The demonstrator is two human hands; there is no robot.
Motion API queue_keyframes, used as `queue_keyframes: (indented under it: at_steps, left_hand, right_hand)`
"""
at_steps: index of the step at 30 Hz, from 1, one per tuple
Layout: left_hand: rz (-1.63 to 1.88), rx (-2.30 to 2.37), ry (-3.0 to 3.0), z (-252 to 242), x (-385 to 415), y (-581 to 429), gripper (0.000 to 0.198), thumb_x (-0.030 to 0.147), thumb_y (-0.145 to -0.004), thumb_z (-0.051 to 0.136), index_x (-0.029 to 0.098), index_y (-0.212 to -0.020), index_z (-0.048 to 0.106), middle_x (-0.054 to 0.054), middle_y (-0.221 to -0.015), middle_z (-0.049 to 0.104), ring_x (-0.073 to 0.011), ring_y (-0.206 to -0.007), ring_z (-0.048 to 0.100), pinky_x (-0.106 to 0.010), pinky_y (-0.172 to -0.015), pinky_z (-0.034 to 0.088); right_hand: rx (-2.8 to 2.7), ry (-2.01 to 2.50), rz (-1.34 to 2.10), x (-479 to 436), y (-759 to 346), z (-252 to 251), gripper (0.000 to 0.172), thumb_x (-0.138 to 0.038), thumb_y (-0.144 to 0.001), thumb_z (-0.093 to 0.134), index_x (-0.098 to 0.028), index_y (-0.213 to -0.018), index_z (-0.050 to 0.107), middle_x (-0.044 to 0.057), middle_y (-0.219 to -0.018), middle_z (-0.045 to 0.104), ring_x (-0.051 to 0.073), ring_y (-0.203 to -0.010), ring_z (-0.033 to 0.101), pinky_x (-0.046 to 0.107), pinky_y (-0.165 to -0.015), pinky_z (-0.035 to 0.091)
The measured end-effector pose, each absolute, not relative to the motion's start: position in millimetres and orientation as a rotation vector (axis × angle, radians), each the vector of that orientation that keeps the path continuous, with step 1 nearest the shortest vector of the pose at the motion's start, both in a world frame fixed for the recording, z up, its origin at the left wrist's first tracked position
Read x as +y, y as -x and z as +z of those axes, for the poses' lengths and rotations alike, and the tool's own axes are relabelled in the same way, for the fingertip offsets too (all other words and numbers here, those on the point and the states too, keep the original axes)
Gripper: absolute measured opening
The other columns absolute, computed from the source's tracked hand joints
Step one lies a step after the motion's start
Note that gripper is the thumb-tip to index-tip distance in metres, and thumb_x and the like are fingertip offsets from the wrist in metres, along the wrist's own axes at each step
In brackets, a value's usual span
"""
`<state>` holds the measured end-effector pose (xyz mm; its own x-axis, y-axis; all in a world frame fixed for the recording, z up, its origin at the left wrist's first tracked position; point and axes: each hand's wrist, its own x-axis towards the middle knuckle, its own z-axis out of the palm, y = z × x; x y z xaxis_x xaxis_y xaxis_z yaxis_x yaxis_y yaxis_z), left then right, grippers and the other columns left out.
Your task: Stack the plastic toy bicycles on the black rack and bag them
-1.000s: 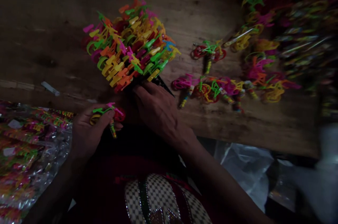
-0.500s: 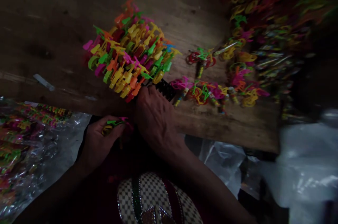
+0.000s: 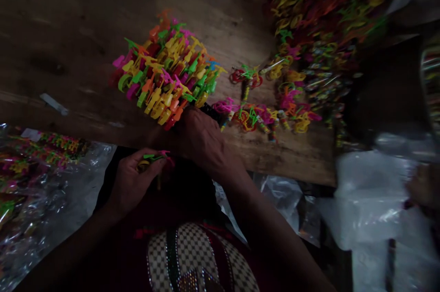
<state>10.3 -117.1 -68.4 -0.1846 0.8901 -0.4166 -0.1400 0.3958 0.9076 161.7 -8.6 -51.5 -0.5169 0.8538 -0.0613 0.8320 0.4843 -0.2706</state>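
Observation:
My left hand (image 3: 132, 182) pinches a small plastic toy piece (image 3: 151, 158) with green, yellow and pink parts, just off the table's front edge. My right hand (image 3: 202, 138) is curled, knuckles up, at the near edge of the wooden table (image 3: 288, 157). Its fingertips are hidden, so what they hold cannot be made out. Against its far side stands a dense block of bright plastic pieces (image 3: 165, 76) in rows of yellow, orange, green and pink. A black ridged strip (image 3: 211, 112) shows partly behind the right hand.
Loose toy pieces with thin coloured loops (image 3: 256, 118) lie right of the block. A large mixed heap (image 3: 319, 21) covers the table's far right. Clear plastic bags of coloured pieces (image 3: 30, 182) are at lower left. Translucent bags (image 3: 371, 200) stand at lower right. A pale strip (image 3: 54, 104) lies on the left.
The view has shifted, so the table's right side now appears further left. My right hand has drawn slightly back and turned a little; the left still pinches the toy piece.

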Motion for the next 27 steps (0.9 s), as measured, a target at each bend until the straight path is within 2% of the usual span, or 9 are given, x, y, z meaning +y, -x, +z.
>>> queue_keyframes:
  at_steps: [4, 7, 10, 17, 24, 27]
  left_hand:
    - [1.077, 1.441, -0.688, -71.9, -118.2, -10.7, 0.017, 0.036, -0.081, 0.075, 0.020, -0.086, 0.078, 0.002, -0.073, 0.076, -0.0091, -0.062, 0.069, -0.013, -0.059, 0.053]
    - [1.066, 1.451, -0.705, -73.3, -117.3, -11.1, 0.017, 0.037, -0.081, 0.075, 0.021, -0.086, 0.078, 0.002, -0.071, 0.075, -0.0095, -0.061, 0.068, -0.014, -0.057, 0.053]
    - [1.052, 1.469, -0.725, -74.6, -116.5, -11.2, 0.017, 0.037, -0.080, 0.076, 0.020, -0.083, 0.078, 0.002, -0.070, 0.074, -0.0097, -0.060, 0.066, -0.014, -0.055, 0.052]
    - [1.029, 1.505, -0.720, -73.8, -114.4, -11.1, 0.020, 0.039, -0.078, 0.075, 0.020, -0.081, 0.077, 0.002, -0.070, 0.073, -0.0100, -0.061, 0.064, -0.015, -0.057, 0.051]
    - [0.953, 1.603, -0.785, -72.8, -110.0, -8.4, 0.021, 0.041, -0.076, 0.073, 0.021, -0.079, 0.077, 0.002, -0.069, 0.073, -0.0119, -0.063, 0.065, -0.017, -0.058, 0.051]
    - [0.897, 1.661, -0.801, -71.5, -104.9, -7.9, 0.024, 0.045, -0.071, 0.073, 0.022, -0.077, 0.077, 0.001, -0.069, 0.074, -0.0149, -0.063, 0.067, -0.019, -0.057, 0.053]
  right_hand:
    - [-2.581, 1.659, 0.450, -4.9, -156.5, -51.5, 0.018, -0.010, -0.091, 0.046, -0.018, -0.087, 0.062, 0.008, -0.083, 0.066, 0.020, -0.072, 0.055, 0.031, -0.063, 0.036]
    - [-2.562, 1.643, 0.444, -7.8, -151.6, -47.6, 0.021, -0.008, -0.092, 0.044, -0.017, -0.092, 0.063, 0.009, -0.091, 0.067, 0.019, -0.071, 0.055, 0.031, -0.060, 0.032]
    - [-2.579, 1.605, 0.395, -13.7, -149.7, -47.7, 0.027, -0.006, -0.093, 0.041, -0.017, -0.104, 0.064, 0.010, -0.100, 0.067, 0.020, -0.076, 0.057, 0.031, -0.061, 0.035]
    - [-2.581, 1.535, 0.287, -18.6, -151.6, -59.3, 0.024, -0.008, -0.097, 0.042, -0.019, -0.099, 0.064, 0.009, -0.099, 0.065, 0.021, -0.085, 0.058, 0.030, -0.071, 0.045]
    - [-2.748, 1.621, 0.502, -11.9, -145.3, -35.9, 0.027, -0.004, -0.099, 0.042, -0.011, -0.106, 0.068, 0.015, -0.112, 0.066, 0.021, -0.095, 0.062, 0.031, -0.081, 0.050]
    - [-2.856, 1.613, 0.546, -8.2, -137.2, -27.2, 0.033, -0.006, -0.102, 0.036, -0.008, -0.115, 0.066, 0.018, -0.116, 0.065, 0.024, -0.103, 0.063, 0.034, -0.084, 0.052]
